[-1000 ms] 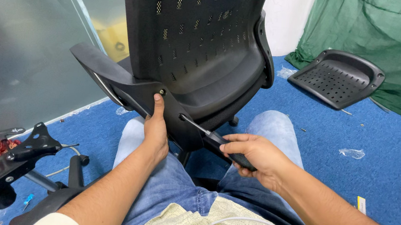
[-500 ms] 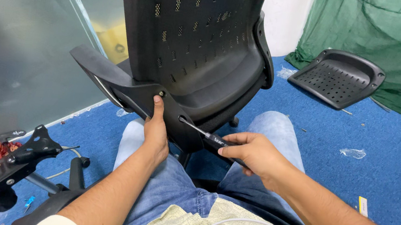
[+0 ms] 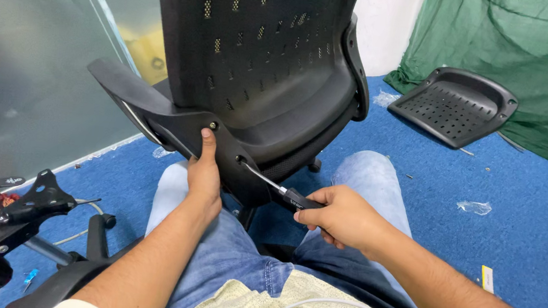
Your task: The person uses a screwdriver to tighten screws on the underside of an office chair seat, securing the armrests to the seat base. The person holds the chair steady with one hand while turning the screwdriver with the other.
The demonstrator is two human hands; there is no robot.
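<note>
Blue carpet (image 3: 527, 201) — green sheet (image 3: 535, 59), frosted glass wall (image 3: 19, 59) around.

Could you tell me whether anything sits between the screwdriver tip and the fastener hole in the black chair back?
Nothing visible does: the black-handled screwdriver in the right hand already meets the black plastic chair back; the left hand rests beside it.

One camera sits on the person's head, tilted down and forward over the lap. It looks close onto the left hand (image 3: 205, 174) and right hand (image 3: 342, 215) at the back of the black chair (image 3: 262, 71), with blue carpet (image 3: 525, 221) beyond. No second view overlaps it.
</note>
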